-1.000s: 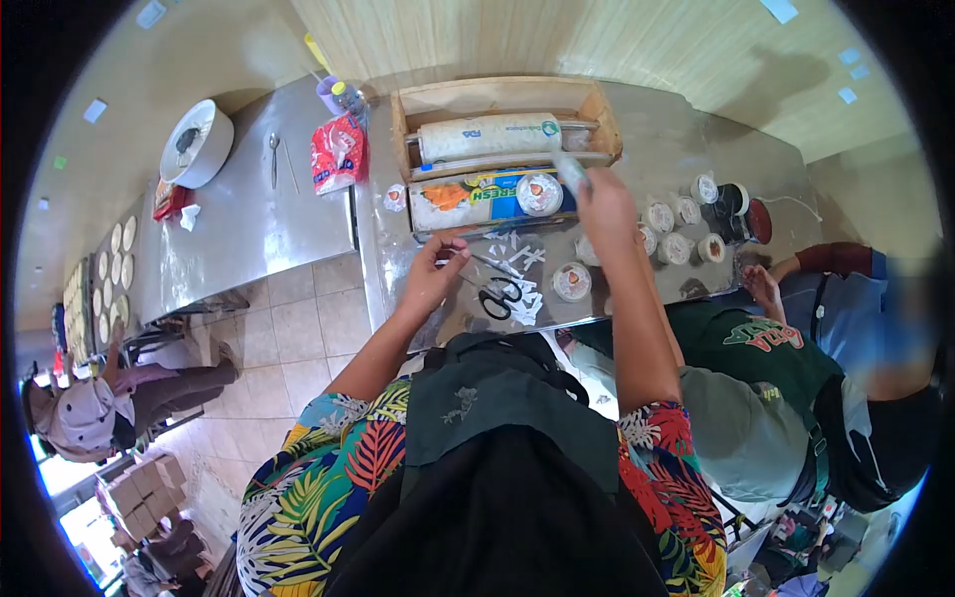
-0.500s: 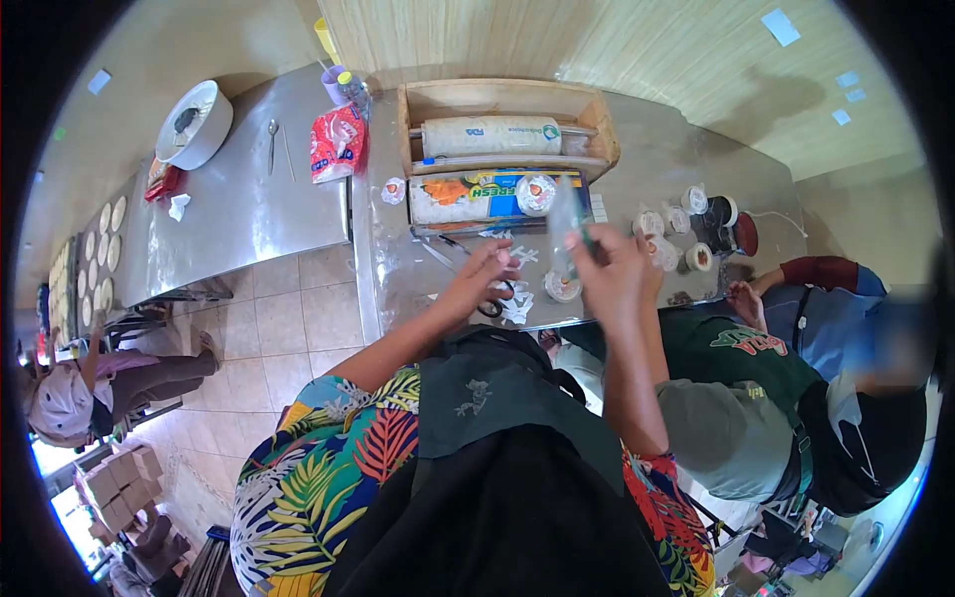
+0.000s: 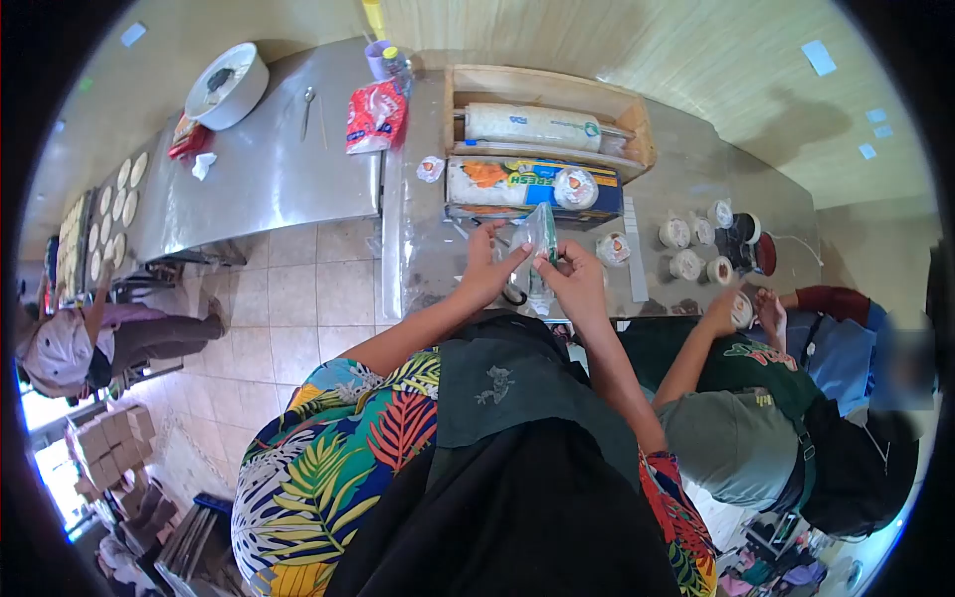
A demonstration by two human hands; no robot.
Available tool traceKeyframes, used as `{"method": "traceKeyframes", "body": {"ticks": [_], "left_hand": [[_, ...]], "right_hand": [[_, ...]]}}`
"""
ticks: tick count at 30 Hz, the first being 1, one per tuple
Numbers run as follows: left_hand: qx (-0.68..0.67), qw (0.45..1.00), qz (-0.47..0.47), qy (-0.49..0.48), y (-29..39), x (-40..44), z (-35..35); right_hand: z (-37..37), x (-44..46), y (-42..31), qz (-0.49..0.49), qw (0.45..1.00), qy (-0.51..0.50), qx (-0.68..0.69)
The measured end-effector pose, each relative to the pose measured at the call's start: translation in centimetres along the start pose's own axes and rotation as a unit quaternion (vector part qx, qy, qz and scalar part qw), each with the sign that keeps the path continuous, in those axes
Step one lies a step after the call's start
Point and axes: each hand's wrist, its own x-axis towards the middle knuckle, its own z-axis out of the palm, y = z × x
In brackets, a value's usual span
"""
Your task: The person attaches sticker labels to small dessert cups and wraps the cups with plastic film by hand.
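One clear bag (image 3: 541,227) — in closed right fingers (image 3: 553,271)

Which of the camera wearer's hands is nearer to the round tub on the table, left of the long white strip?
Right. The right hand is just left of the tub; the left hand is farther left, across the clear plastic.

A clear plastic bag (image 3: 541,227), green along one edge, is pinched in right hand (image 3: 577,279), beside left hand (image 3: 487,271).
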Motion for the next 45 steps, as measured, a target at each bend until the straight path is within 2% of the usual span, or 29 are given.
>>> {"method": "traceKeyframes", "body": {"ticks": [3,5,6,8,9,11,13,15,19,21,24,26,27,28,29,30,31,32,33,35,37,39,43,45], "left_hand": [[-0.018,0.999,0.044,-0.007,-0.2,-0.6,-2.2],[-0.076,0.988,-0.056,-0.124,0.7,-0.9,-3.4],[-0.067,0.989,-0.066,-0.116,0.6,-1.1,-3.7],[-0.1,0.986,-0.095,-0.097,-0.1,-1.1,-4.5],[-0.133,0.98,-0.121,-0.087,-0.4,-1.1,-4.8],[-0.132,0.981,-0.117,-0.083,-1.0,-0.9,-5.5],[-0.131,0.981,-0.113,-0.082,-1.1,-1.1,-5.7],[-0.089,0.99,-0.067,-0.087,-0.9,-1.2,-5.7],[-0.079,0.988,-0.098,-0.09,-0.8,-0.8,-5.4],[-0.168,0.975,-0.126,-0.077,-1.0,-0.4,-5.7],[-0.133,0.983,-0.113,-0.046,-1.9,0.3,-5.9],[-0.091,0.99,-0.095,-0.054,-2.3,0.7,-6.5],[-0.049,0.994,-0.077,-0.06,-2.4,0.8,-6.6],[-0.049,0.994,-0.078,-0.062,-2.4,0.9,-6.5],[-0.027,0.995,-0.077,-0.052,-2.4,1.0,-6.5],[-0.003,0.996,-0.075,-0.042,-2.5,1.1,-6.4],[-0.003,0.996,-0.075,-0.044,-2.7,1.2,-6.4],[0.041,0.999,0.009,-0.03,-3.0,1.2,-6.2],[0.084,0.992,0.092,-0.016,-3.0,1.2,-6.1],[0.108,0.987,0.116,-0.038,-2.8,0.9,-5.8],[0.131,0.979,0.144,-0.061,-2.0,0.3,-5.3],[0.06,0.993,0.049,-0.092,-1.2,-0.3,-4.9],[-0.023,0.994,0.016,-0.105,-2.1,0.0,-4.9],[0.108,0.97,0.167,-0.139,-2.6,0.2,-5.6]], "right_hand": [[1.7,1.4,2.3,-0.017,0.998,-0.032,-0.06],[3.0,2.2,3.6,-0.096,0.991,-0.061,-0.068],[3.5,2.3,3.4,-0.097,0.991,-0.07,-0.066],[4.1,2.5,3.1,-0.05,0.984,-0.145,-0.094],[4.4,2.7,3.4,-0.052,0.983,-0.149,-0.093],[4.7,3.2,4.5,0.064,0.984,-0.166,0.014],[4.6,3.9,5.7,0.065,0.983,-0.171,-0.016],[4.5,4.0,6.0,0.063,0.982,-0.173,-0.045],[4.6,4.4,5.7,0.084,0.982,-0.171,-0.007],[4.5,4.6,5.7,0.093,0.98,-0.177,-0.002],[4.5,4.6,5.0,0.141,0.98,-0.123,0.062],[4.7,4.5,4.6,-0.034,0.999,-0.022,0.036],[4.4,4.8,4.6,-0.032,0.999,-0.02,0.036],[4.1,5.3,4.6,-0.161,0.984,-0.033,-0.067],[3.9,5.5,4.5,-0.284,0.943,-0.045,-0.169],[3.9,5.2,4.1,-0.284,0.943,-0.043,-0.169],[4.1,4.8,3.6,-0.283,0.916,-0.069,-0.275],[4.3,4.6,3.1,-0.279,0.877,-0.095,-0.378],[4.6,4.7,2.9,-0.278,0.878,-0.094,-0.378],[5.3,4.7,2.7,-0.131,0.848,-0.149,-0.492],[5.9,5.4,4.2,-0.119,0.837,-0.14,-0.515],[6.2,6.0,5.6,-0.107,0.826,-0.129,-0.539],[6.0,6.4,6.3,-0.146,0.832,-0.098,-0.526],[6.0,6.4,6.4,-0.161,0.834,-0.094,-0.519]]}}
